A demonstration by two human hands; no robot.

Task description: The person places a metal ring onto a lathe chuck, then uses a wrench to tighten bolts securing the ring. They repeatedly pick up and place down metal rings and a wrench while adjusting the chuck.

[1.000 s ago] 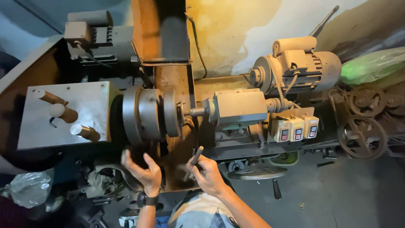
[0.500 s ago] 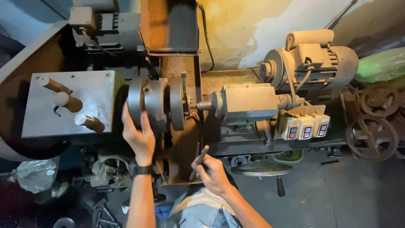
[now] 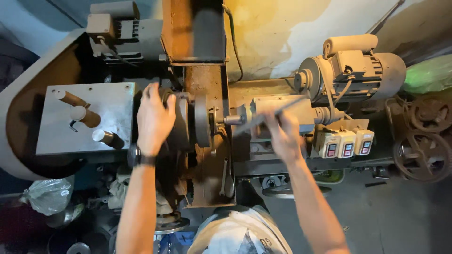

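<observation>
Gripping the round dark-grey metal chuck (image 3: 181, 123) of a worn lathe-like machine, the left hand (image 3: 154, 117) lies palm-down over the chuck's rim, fingers spread and curled across the top. The chuck sits at the middle of the machine, just right of the flat grey metal headstock plate (image 3: 84, 117) with its three stubby cylindrical levers, and just left of a thinner grey metal disc (image 3: 202, 118). That chuck looks heavy, stiff and solid, probably a little oily, so the broad outer rim is the sensible place to hold it, and that is where the palm sits. The left forearm runs straight up from the bottom of the view, wrist level, a dark watch on it.

Over on the other side, the right hand (image 3: 282, 134) is closed around a slim dark metal rod-like tool (image 3: 268, 116), blurred with motion; its tip points left toward the short spindle beside the disc. The tool seems light and rigid. The right arm angles up from lower right, wrist bent slightly inward. Behind it sit a beige electric motor (image 3: 360, 68) and three beige switch boxes (image 3: 346, 143).
</observation>
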